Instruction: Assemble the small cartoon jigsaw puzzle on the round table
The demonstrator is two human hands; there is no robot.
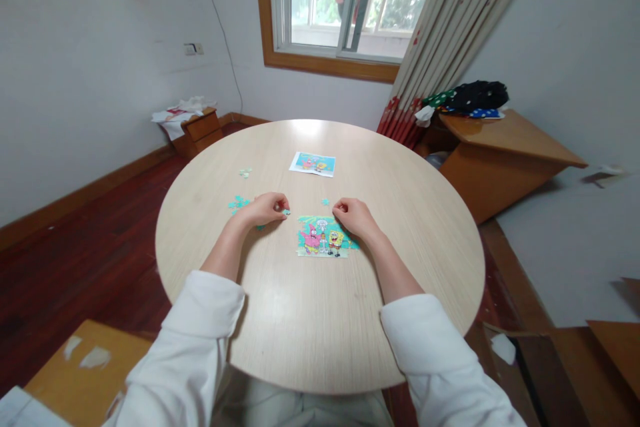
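Observation:
A partly joined jigsaw puzzle with pink, white and yellow cartoon figures lies flat on the round table. My left hand, left of the puzzle, pinches a small teal puzzle piece between thumb and fingers. My right hand is at the puzzle's upper right corner with its fingers closed together; whatever may be in them is hidden. One loose blue piece lies just above the puzzle. A cluster of teal pieces spreads beside my left hand, partly covered by it.
Behind the puzzle lies a picture sheet with the same figures. A few pale pieces lie at the back left. Beyond the table stand a small wooden cabinet and a tilted wooden desk with cloth on it.

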